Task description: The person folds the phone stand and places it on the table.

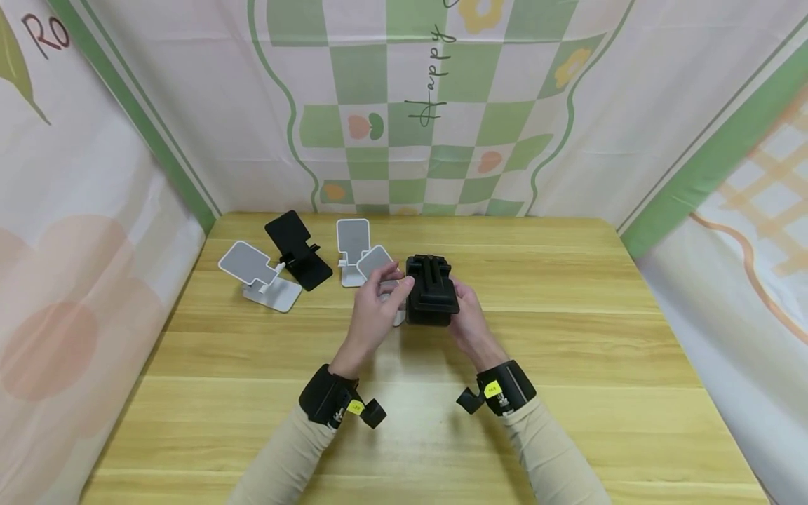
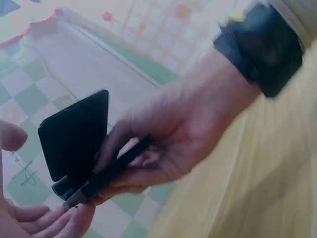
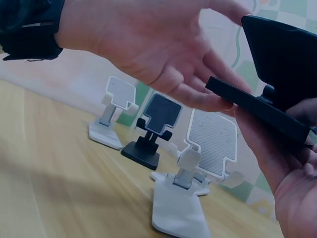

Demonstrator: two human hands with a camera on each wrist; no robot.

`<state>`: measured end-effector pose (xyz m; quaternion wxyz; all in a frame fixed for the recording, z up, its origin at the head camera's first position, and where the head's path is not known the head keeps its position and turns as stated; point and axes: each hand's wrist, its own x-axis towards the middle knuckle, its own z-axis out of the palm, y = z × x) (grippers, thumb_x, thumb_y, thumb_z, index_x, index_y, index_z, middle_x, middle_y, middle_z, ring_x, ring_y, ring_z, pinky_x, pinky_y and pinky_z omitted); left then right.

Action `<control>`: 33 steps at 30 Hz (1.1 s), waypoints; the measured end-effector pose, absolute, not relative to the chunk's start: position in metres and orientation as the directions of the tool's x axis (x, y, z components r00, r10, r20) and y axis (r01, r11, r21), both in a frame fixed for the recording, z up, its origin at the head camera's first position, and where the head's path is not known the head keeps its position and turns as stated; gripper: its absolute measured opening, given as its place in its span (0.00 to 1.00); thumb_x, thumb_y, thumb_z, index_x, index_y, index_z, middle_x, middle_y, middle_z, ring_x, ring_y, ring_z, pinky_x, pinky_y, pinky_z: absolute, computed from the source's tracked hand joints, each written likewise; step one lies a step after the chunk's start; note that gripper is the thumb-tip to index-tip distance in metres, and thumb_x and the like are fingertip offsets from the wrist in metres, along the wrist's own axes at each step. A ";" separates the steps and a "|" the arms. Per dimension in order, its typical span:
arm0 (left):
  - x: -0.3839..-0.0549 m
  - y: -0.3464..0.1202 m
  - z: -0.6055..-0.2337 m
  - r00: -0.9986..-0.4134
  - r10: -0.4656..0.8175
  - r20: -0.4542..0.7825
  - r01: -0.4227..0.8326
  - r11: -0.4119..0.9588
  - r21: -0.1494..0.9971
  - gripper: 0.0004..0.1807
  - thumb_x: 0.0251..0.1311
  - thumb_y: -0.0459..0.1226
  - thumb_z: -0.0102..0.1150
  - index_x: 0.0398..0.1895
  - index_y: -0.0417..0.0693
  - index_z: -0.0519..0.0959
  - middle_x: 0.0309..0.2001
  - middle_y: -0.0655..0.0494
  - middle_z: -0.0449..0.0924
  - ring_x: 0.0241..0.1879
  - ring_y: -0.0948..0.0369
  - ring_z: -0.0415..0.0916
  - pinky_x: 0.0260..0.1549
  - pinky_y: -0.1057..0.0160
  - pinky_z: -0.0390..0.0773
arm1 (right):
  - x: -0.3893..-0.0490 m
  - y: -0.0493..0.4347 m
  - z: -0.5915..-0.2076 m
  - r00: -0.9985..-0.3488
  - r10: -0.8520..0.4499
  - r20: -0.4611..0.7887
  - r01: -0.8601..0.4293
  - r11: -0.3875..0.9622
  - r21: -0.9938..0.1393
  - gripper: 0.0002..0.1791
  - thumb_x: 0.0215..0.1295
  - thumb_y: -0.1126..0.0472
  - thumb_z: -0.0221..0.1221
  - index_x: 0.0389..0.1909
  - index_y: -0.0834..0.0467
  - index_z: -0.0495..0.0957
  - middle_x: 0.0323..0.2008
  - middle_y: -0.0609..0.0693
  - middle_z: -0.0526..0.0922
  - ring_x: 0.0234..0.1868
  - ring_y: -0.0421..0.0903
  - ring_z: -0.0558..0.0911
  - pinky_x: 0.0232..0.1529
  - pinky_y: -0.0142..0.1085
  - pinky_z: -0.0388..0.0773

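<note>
A black folding phone stand [image 1: 432, 297] is held up above the table in front of the person. The right hand [image 1: 470, 321] grips its base from the right side, with fingers curled round the base in the left wrist view. On the other side, the left hand [image 1: 371, 317] has its fingertips against the base's end. Its thumb stands apart from the fingers, close to the stand's upper plate. In the right wrist view the stand's plate [image 3: 282, 54] is tilted up from its base [image 3: 257, 106]. Part of the right hand is hidden behind the stand in the head view.
Left of the hands stand a white phone stand [image 1: 247, 264], another black stand [image 1: 294, 242] and a white stand [image 1: 353, 237]. One more white stand [image 1: 374, 259] is partly covered by the left hand. The wooden table [image 1: 568, 337] ends at a patterned cloth backdrop [image 1: 410, 168].
</note>
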<state>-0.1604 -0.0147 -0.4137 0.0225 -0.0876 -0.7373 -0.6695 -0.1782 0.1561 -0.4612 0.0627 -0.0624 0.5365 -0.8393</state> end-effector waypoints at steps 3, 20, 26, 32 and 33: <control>-0.168 -0.011 -0.425 -0.994 0.102 0.035 0.043 0.080 0.996 0.34 0.60 0.55 0.55 0.63 0.44 0.66 0.54 0.48 0.73 0.47 0.57 0.75 0.39 0.56 0.81 | -0.178 0.157 -0.460 -0.984 -0.172 0.034 0.040 -0.408 -0.912 0.10 0.68 0.64 0.51 0.47 0.59 0.75 0.41 0.48 0.78 0.35 0.38 0.76 0.32 0.27 0.78; -0.180 -0.008 -0.438 -0.976 0.143 -0.162 -0.168 -0.028 0.985 0.30 0.56 0.53 0.58 0.56 0.42 0.74 0.45 0.49 0.76 0.37 0.59 0.73 0.40 0.61 0.77 | -0.176 0.156 -0.459 -0.984 -0.177 0.010 0.060 -0.385 -0.921 0.16 0.71 0.56 0.49 0.53 0.60 0.71 0.44 0.48 0.78 0.38 0.38 0.78 0.37 0.28 0.79; -0.182 -0.011 -0.438 -0.976 0.147 -0.162 -0.172 -0.057 0.983 0.30 0.57 0.53 0.58 0.57 0.42 0.73 0.45 0.49 0.76 0.37 0.58 0.73 0.37 0.62 0.77 | -0.176 0.157 -0.459 -0.976 -0.215 0.042 0.069 -0.483 -0.873 0.14 0.75 0.59 0.40 0.47 0.59 0.73 0.32 0.45 0.79 0.27 0.36 0.78 0.29 0.26 0.79; -0.182 -0.013 -0.438 -0.974 0.152 -0.168 -0.178 -0.054 0.983 0.31 0.56 0.53 0.58 0.58 0.43 0.73 0.45 0.50 0.76 0.36 0.58 0.73 0.37 0.63 0.77 | -0.178 0.160 -0.460 -0.958 -0.273 0.088 0.088 -0.572 -0.815 0.22 0.75 0.60 0.27 0.46 0.60 0.72 0.33 0.48 0.82 0.31 0.40 0.81 0.33 0.30 0.81; -0.182 -0.013 -0.438 -0.974 0.152 -0.166 -0.176 -0.056 0.983 0.31 0.57 0.52 0.58 0.58 0.42 0.73 0.45 0.50 0.76 0.36 0.58 0.73 0.37 0.63 0.77 | -0.178 0.160 -0.460 -0.957 -0.276 0.088 0.089 -0.571 -0.816 0.23 0.75 0.60 0.27 0.45 0.60 0.72 0.33 0.48 0.82 0.31 0.40 0.82 0.33 0.30 0.82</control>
